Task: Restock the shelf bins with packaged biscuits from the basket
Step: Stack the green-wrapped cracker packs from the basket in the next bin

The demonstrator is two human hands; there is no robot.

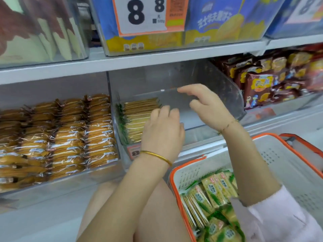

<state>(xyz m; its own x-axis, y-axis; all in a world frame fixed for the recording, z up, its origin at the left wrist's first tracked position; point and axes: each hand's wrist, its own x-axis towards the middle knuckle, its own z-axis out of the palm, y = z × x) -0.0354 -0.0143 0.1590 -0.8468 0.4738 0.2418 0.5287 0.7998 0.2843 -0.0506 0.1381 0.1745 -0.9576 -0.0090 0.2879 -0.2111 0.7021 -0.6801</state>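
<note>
A clear shelf bin [232,95] holds a row of green-edged biscuit packs [136,117] standing along its left side; its right part is bare. My left hand [162,131], with a gold bangle on the wrist, presses against the right end of that row with bent fingers. Over the bare part of the bin hovers my right hand [206,105], fingers loosely spread and holding nothing. At lower right a white basket with an orange rim [279,154] contains several more green biscuit packs [213,194].
Left of the bin sits another bin of brown biscuit packs [70,137]. Dark red snack bags [262,79] fill the bin on the right. The shelf above carries blue and yellow boxes [218,23] and a price sign [145,14]. My knees are below.
</note>
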